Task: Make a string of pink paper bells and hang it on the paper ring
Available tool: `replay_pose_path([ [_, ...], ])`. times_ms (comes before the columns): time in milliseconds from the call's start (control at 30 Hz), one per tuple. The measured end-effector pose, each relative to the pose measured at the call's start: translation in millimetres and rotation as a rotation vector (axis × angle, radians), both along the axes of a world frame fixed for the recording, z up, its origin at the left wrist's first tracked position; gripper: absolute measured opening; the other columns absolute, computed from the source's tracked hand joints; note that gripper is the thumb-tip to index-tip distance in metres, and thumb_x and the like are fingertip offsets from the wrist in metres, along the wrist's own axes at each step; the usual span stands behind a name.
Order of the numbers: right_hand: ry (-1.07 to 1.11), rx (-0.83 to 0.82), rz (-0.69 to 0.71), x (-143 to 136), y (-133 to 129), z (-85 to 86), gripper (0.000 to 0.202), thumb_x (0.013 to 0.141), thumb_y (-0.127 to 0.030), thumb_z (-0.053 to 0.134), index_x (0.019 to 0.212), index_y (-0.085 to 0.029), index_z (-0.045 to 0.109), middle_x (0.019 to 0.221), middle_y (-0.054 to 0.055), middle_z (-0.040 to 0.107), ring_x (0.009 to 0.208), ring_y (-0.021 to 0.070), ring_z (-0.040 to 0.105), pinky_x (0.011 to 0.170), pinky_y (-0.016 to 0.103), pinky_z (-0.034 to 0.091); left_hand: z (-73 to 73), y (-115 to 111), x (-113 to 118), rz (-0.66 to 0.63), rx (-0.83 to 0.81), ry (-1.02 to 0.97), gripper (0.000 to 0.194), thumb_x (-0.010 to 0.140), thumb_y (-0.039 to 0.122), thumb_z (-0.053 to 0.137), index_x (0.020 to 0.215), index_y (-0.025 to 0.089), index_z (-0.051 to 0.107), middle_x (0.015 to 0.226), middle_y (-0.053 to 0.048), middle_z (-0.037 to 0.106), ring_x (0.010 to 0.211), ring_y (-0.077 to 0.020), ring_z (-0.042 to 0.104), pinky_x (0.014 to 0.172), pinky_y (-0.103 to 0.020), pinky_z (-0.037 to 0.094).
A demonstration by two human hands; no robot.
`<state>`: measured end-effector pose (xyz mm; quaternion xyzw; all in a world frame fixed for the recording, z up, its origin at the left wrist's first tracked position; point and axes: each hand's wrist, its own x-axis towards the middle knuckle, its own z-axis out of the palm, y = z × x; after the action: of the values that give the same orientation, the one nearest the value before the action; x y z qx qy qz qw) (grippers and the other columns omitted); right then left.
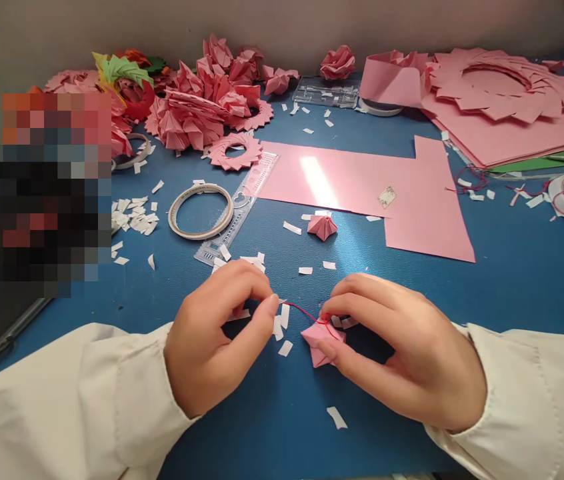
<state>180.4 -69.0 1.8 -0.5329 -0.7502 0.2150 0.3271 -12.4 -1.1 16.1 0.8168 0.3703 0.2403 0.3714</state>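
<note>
Between the thumb and fingertips of my right hand (402,350) is a small folded pink paper piece (315,337), low over the blue table (272,427). A red thread (299,308) runs leftward from its top to the pinched fingertips of my left hand (225,330). The thread's end is hidden at those fingertips. Another small pleated pink piece (323,227) sits on the table beyond my hands. White paper scraps (285,348) lie around and between both hands.
Behind are a tape roll (201,211), a clear ruler (212,250) and a cut pink sheet (427,200). Folded pink flowers (187,120) line the back left; a large pink ring (502,83) rests on sheets at back right. A dark device (2,327) lies left.
</note>
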Motion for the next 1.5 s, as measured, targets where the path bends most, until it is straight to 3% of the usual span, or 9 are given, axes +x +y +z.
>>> replay_pose_path([
  [100, 0.037, 0.028, 0.018, -0.2, 0.8, 5.0, 0.011, 0.083, -0.012, 0.051, 0.078, -0.016, 0.06, 0.071, 0.004, 0.058, 0.062, 0.0137, 0.05, 0.056, 0.03, 0.039, -2.8, 2.0, -1.0, 0.008, 0.022, 0.016, 0.016, 0.082, 0.006, 0.043, 0.086, 0.017, 0.054, 0.084, -0.001, 0.054, 0.07, -0.0107, 0.045, 0.062, -0.023, 0.038],
  [200, 0.131, 0.038, 0.013, -0.6, -0.3, 7.0, 0.014, 0.082, -0.008, 0.05, 0.076, -0.017, 0.059, 0.074, 0.003, 0.059, 0.066, 0.0128, 0.052, 0.06, 0.03, 0.04, -4.8, 3.3, -2.4, -0.085, 0.051, -0.019, 0.025, 0.082, 0.001, 0.037, 0.077, 0.017, 0.057, 0.084, -0.001, 0.055, 0.079, -0.0111, 0.05, 0.07, -0.023, 0.04],
  [667, 0.495, -0.253, -0.096, 1.2, 0.3, 17.2, 0.012, 0.08, -0.013, 0.059, 0.08, -0.025, 0.061, 0.063, -0.004, 0.061, 0.059, 0.0111, 0.057, 0.057, 0.023, 0.048, -6.6, 12.0, 0.0, -0.096, 0.151, -0.052, 0.022, 0.083, 0.004, 0.039, 0.079, 0.016, 0.057, 0.078, -0.003, 0.057, 0.077, -0.0145, 0.052, 0.069, -0.027, 0.043],
  [867, 0.443, -0.094, -0.323, 0.9, 2.6, 8.6, 0.009, 0.08, -0.02, 0.061, 0.084, -0.027, 0.063, 0.074, -0.002, 0.065, 0.065, 0.011, 0.063, 0.061, 0.019, 0.052, -13.0, 32.7, 16.7, -0.104, 0.502, -0.012, 0.02, 0.081, 0.002, 0.044, 0.093, 0.011, 0.058, 0.091, -0.009, 0.061, 0.09, -0.0194, 0.054, 0.085, -0.034, 0.044],
  [1000, 0.408, 0.025, -0.36, 1.7, 4.6, 6.0, 0.009, 0.082, -0.019, 0.058, 0.089, -0.024, 0.062, 0.073, -0.001, 0.065, 0.064, 0.0125, 0.063, 0.058, 0.02, 0.052, -17.2, 45.0, 35.9, -0.161, 0.605, 0.1, 0.028, 0.084, 0.012, 0.049, 0.111, 0.011, 0.055, 0.11, -0.011, 0.061, 0.106, -0.0236, 0.051, 0.094, -0.041, 0.037],
  [1100, 0.358, 0.081, -0.346, 3.8, 5.2, 7.2, 0.01, 0.081, -0.018, 0.059, 0.089, -0.023, 0.062, 0.071, -0.001, 0.065, 0.061, 0.0119, 0.063, 0.054, 0.019, 0.051, -19.2, 53.8, 49.9, -0.251, 0.561, 0.232, 0.036, 0.086, 0.02, 0.049, 0.122, 0.014, 0.05, 0.123, -0.011, 0.056, 0.118, -0.0273, 0.044, 0.096, -0.045, 0.031],
  [1167, 0.335, 0.1, -0.351, 5.7, 5.1, 8.1, 0.011, 0.081, -0.017, 0.059, 0.089, -0.023, 0.062, 0.071, -0.001, 0.064, 0.056, 0.0107, 0.06, 0.05, 0.019, 0.05, -20.1, 58.5, 55.5, -0.279, 0.531, 0.249, 0.031, 0.088, 0.02, 0.049, 0.118, 0.015, 0.052, 0.118, -0.008, 0.06, 0.114, -0.0252, 0.049, 0.094, -0.043, 0.032],
  [1333, 0.304, 0.192, -0.357, 9.8, 3.9, 7.3, 0.017, 0.081, -0.014, 0.059, 0.094, -0.025, 0.062, 0.074, -0.001, 0.063, 0.058, 0.0108, 0.057, 0.057, 0.022, 0.051, -20.7, 61.9, 55.0, -0.228, 0.513, 0.195, 0.018, 0.089, 0.022, 0.049, 0.103, 0.015, 0.059, 0.101, -0.005, 0.067, 0.098, -0.0207, 0.056, 0.089, -0.039, 0.033],
  [1500, 0.315, 0.247, -0.329, 10.4, 2.5, 7.3, 0.022, 0.08, -0.01, 0.06, 0.097, -0.024, 0.062, 0.076, -0.001, 0.063, 0.06, 0.0112, 0.059, 0.062, 0.026, 0.051, -18.0, 57.2, 51.0, -0.213, 0.483, 0.135, 0.023, 0.088, 0.024, 0.051, 0.107, 0.013, 0.059, 0.101, -0.007, 0.067, 0.098, -0.0196, 0.055, 0.086, -0.034, 0.036],
])
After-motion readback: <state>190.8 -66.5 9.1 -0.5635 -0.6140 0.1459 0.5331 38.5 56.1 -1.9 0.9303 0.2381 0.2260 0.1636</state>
